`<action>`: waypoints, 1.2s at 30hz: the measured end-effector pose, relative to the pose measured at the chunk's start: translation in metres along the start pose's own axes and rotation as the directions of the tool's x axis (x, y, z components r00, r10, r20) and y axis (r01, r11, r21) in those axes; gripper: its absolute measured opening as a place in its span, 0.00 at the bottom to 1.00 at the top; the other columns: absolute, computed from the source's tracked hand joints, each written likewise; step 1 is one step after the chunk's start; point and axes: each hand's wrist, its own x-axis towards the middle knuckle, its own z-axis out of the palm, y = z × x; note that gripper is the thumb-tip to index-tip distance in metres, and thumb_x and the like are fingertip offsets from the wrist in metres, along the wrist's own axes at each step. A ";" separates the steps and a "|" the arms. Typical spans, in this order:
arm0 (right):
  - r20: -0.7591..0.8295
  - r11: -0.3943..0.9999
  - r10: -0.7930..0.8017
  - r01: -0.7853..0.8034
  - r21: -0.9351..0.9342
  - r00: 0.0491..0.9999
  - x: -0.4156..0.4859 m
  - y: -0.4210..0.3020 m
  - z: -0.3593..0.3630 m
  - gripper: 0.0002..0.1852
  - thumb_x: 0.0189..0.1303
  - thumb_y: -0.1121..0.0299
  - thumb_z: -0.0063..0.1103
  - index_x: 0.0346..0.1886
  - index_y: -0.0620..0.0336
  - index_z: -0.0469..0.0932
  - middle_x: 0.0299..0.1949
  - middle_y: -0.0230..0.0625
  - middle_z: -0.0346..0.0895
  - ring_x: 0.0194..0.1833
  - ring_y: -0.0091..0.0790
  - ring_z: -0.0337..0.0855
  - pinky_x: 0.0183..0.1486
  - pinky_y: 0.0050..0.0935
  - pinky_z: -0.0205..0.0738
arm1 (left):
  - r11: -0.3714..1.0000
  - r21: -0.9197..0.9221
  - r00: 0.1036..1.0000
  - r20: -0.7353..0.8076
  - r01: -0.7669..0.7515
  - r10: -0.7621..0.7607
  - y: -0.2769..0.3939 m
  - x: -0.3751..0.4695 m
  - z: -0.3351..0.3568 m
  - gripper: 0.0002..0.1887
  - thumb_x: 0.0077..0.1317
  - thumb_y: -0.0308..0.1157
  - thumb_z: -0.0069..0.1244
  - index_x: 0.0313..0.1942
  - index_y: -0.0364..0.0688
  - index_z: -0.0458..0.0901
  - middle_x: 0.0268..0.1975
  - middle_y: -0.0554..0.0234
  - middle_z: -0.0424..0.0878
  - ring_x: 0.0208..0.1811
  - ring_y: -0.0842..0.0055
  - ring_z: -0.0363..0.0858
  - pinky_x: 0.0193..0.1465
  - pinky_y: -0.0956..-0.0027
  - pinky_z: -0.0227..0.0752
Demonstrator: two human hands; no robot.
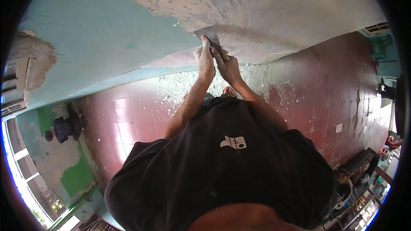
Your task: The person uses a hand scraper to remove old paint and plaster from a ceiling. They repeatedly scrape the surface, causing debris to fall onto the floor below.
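Note:
My left hand [204,58] and my right hand [227,64] together grip a wide, flat metal scraper [210,35] before my chest. The left thumb lies along the blade, and the right fingers wrap its lower part. The blade's front edge is against the wall, near the ragged border between the pale blue-green paint [106,29] and the bare, mottled plaster [257,12]. Pale dust covers both hands and forearms. Whether the scraper has a separate handle is hidden by my fingers.
Paint flakes and dust lie on the red tiled floor [289,93] around my bare foot [228,91]. Another person [67,126] is low by the patchy green wall at the far left. A dark piece of furniture [359,166] with items on it stands at the lower right.

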 end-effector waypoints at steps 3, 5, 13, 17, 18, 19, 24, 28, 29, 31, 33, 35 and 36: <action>0.351 0.878 0.211 -0.335 0.343 0.912 0.010 0.002 -0.017 0.34 0.69 0.37 0.46 0.22 0.59 0.79 0.13 0.28 0.68 0.18 0.24 0.70 0.21 0.28 0.65 | 0.996 0.068 0.998 -0.019 -0.062 0.063 -0.010 0.010 -0.007 0.30 0.76 0.51 0.41 0.21 0.36 0.76 0.22 0.64 0.77 0.24 0.81 0.72 0.32 0.70 0.70; 0.394 0.786 0.185 -0.376 0.490 0.900 -0.002 -0.017 -0.026 0.32 0.72 0.37 0.39 0.19 0.50 0.70 0.13 0.18 0.61 0.13 0.16 0.59 0.16 0.21 0.52 | 0.989 0.132 0.998 0.030 -0.059 0.056 0.002 0.000 -0.005 0.27 0.76 0.52 0.42 0.27 0.36 0.76 0.29 0.67 0.78 0.29 0.83 0.71 0.39 0.70 0.70; -0.060 0.981 -0.183 0.179 -0.078 0.981 -0.036 -0.015 -0.024 0.24 0.71 0.50 0.54 0.27 0.63 0.77 0.17 0.27 0.70 0.21 0.19 0.72 0.23 0.26 0.62 | 0.983 0.023 0.959 0.224 -0.185 0.175 0.012 -0.042 -0.002 0.31 0.78 0.53 0.29 0.62 0.32 0.63 0.55 0.43 0.80 0.49 0.54 0.84 0.50 0.59 0.79; 0.200 0.988 0.080 -0.104 0.112 0.976 -0.031 -0.025 -0.024 0.24 0.72 0.50 0.51 0.26 0.61 0.74 0.18 0.28 0.71 0.18 0.19 0.70 0.20 0.22 0.62 | 0.998 -0.009 0.983 0.173 -0.068 0.069 0.026 -0.037 0.000 0.33 0.78 0.56 0.25 0.59 0.31 0.68 0.51 0.43 0.82 0.47 0.56 0.85 0.48 0.59 0.80; 0.371 0.915 0.198 -0.307 0.262 0.907 -0.033 -0.029 -0.025 0.25 0.73 0.48 0.49 0.27 0.59 0.74 0.18 0.28 0.72 0.15 0.20 0.70 0.18 0.22 0.61 | 1.000 -0.001 0.992 0.126 -0.027 0.027 0.031 -0.036 0.002 0.35 0.78 0.57 0.24 0.53 0.29 0.72 0.46 0.43 0.84 0.44 0.57 0.86 0.45 0.60 0.81; 0.481 0.807 0.228 -0.441 0.393 0.846 -0.035 -0.032 -0.023 0.26 0.73 0.45 0.46 0.28 0.57 0.73 0.17 0.27 0.70 0.14 0.21 0.69 0.16 0.21 0.59 | 0.999 -0.029 0.989 0.142 -0.026 0.030 0.028 -0.029 0.001 0.34 0.77 0.56 0.26 0.48 0.28 0.73 0.41 0.43 0.85 0.42 0.58 0.87 0.43 0.62 0.81; 0.408 0.842 0.214 -0.379 0.384 0.887 -0.027 -0.034 -0.009 0.29 0.72 0.42 0.44 0.23 0.56 0.71 0.13 0.24 0.63 0.11 0.17 0.58 0.12 0.21 0.49 | 1.000 -0.017 0.994 0.113 0.008 -0.006 0.034 -0.023 0.006 0.30 0.77 0.53 0.34 0.42 0.28 0.76 0.33 0.46 0.85 0.33 0.62 0.86 0.38 0.65 0.80; 0.353 0.870 0.245 -0.365 0.332 0.903 -0.011 -0.026 -0.004 0.28 0.72 0.41 0.45 0.22 0.53 0.70 0.13 0.21 0.61 0.11 0.17 0.59 0.12 0.22 0.50 | 0.997 0.075 1.000 0.011 0.013 -0.014 0.014 -0.008 -0.009 0.26 0.75 0.50 0.43 0.35 0.31 0.80 0.30 0.53 0.84 0.30 0.72 0.82 0.35 0.71 0.76; 0.353 0.883 0.232 -0.349 0.315 0.906 -0.007 -0.023 -0.004 0.28 0.72 0.41 0.45 0.22 0.53 0.69 0.12 0.21 0.61 0.11 0.17 0.59 0.12 0.22 0.51 | 0.995 0.100 1.000 -0.014 -0.007 0.008 0.007 -0.005 -0.012 0.26 0.75 0.50 0.44 0.35 0.31 0.80 0.30 0.54 0.84 0.30 0.73 0.82 0.35 0.72 0.75; 0.330 0.905 0.217 -0.316 0.285 0.919 -0.003 -0.018 -0.002 0.28 0.72 0.41 0.45 0.22 0.53 0.69 0.12 0.20 0.60 0.11 0.17 0.59 0.13 0.22 0.52 | 0.987 0.152 0.996 -0.064 -0.044 0.055 0.005 -0.004 -0.011 0.26 0.74 0.51 0.45 0.34 0.32 0.81 0.29 0.55 0.84 0.29 0.76 0.80 0.34 0.73 0.73; 0.286 0.923 0.209 -0.286 0.260 0.935 -0.004 -0.013 0.000 0.28 0.72 0.41 0.45 0.21 0.52 0.69 0.12 0.19 0.59 0.11 0.16 0.59 0.13 0.22 0.52 | 0.989 0.147 0.997 -0.083 0.007 0.005 -0.004 -0.001 -0.016 0.27 0.74 0.51 0.46 0.32 0.32 0.81 0.28 0.57 0.83 0.29 0.77 0.80 0.33 0.74 0.72; 0.289 0.935 0.220 -0.286 0.210 0.932 0.001 -0.006 -0.002 0.29 0.71 0.42 0.45 0.24 0.58 0.73 0.12 0.25 0.65 0.13 0.22 0.66 0.15 0.26 0.58 | 0.990 0.131 0.993 -0.113 0.047 -0.033 -0.010 0.004 -0.019 0.27 0.73 0.52 0.46 0.31 0.32 0.81 0.27 0.57 0.83 0.27 0.77 0.79 0.32 0.74 0.71; 0.288 0.939 0.228 -0.288 0.186 0.930 0.002 -0.001 -0.002 0.30 0.71 0.42 0.45 0.26 0.60 0.76 0.13 0.28 0.68 0.14 0.25 0.69 0.16 0.28 0.62 | 0.991 0.118 0.990 -0.130 0.065 -0.050 -0.011 0.004 -0.018 0.28 0.73 0.52 0.46 0.30 0.32 0.80 0.26 0.56 0.82 0.26 0.77 0.79 0.32 0.74 0.72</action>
